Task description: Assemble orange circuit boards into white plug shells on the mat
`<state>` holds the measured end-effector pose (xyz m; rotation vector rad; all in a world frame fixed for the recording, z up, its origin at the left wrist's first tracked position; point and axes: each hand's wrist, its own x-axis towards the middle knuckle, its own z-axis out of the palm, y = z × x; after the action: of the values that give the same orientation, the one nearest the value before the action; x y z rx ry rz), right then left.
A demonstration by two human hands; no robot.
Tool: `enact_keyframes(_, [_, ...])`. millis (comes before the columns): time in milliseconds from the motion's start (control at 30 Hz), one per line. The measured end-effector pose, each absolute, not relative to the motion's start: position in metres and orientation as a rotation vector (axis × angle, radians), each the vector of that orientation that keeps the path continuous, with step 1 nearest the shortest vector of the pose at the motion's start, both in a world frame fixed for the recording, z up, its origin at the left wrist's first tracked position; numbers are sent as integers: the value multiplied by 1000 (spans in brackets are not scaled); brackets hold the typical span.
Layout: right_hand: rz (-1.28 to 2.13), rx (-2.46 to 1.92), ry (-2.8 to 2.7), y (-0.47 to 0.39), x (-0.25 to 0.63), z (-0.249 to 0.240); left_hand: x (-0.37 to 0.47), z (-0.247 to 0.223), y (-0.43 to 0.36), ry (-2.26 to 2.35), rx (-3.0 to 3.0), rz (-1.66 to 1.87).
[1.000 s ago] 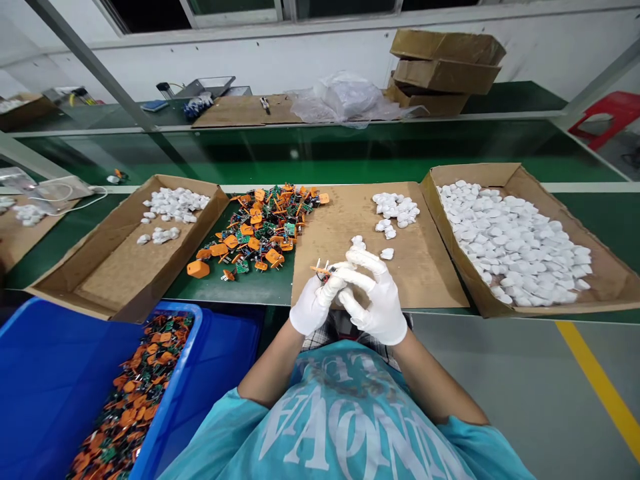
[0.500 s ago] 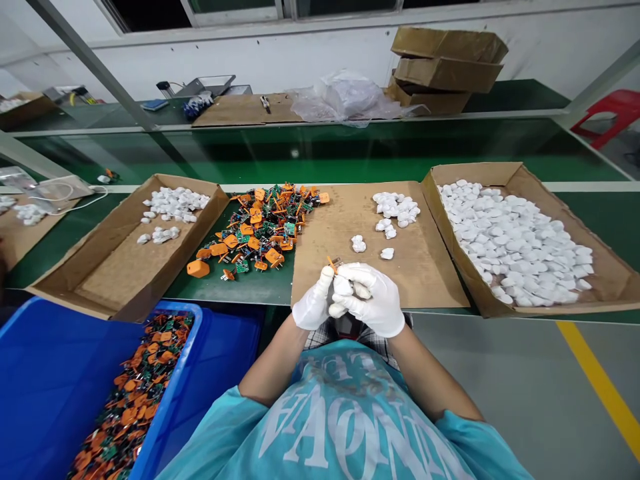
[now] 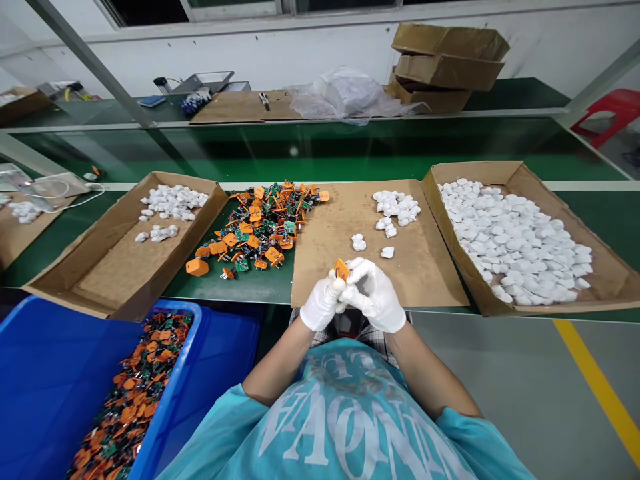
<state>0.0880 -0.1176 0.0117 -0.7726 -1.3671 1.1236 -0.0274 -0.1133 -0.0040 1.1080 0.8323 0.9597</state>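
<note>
An orange plug part (image 3: 342, 269) is pinched between the fingertips of my two gloved hands, at the front edge of a cardboard sheet (image 3: 320, 233). My left hand (image 3: 325, 301) is closed on its left side, and my right hand (image 3: 375, 295) grips it from the right. Whether a white piece is also inside the fingers is hard to see. Beyond my hands, a few white pieces (image 3: 359, 242) and a small white pile (image 3: 397, 207) lie on the sheet. To the left is a heap of orange plug parts with green boards (image 3: 265, 223).
A cardboard tray of white pieces (image 3: 450, 248) stands at right, another tray (image 3: 107, 308) at left. Below left is a blue bin (image 3: 193, 333) with orange parts. Stacked boxes (image 3: 445, 71) and plastic film (image 3: 345, 93) sit on the back shelf.
The orange part has turned so its broad face shows above my fingertips. My right hand's fingers have shifted, and the white pieces seen in them before no longer show.
</note>
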Motion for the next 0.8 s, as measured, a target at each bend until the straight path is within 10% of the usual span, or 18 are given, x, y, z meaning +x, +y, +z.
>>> enact_keyframes(800, [363,-784,-1842,-115,100,4,-30,-14,-116,777,997,995])
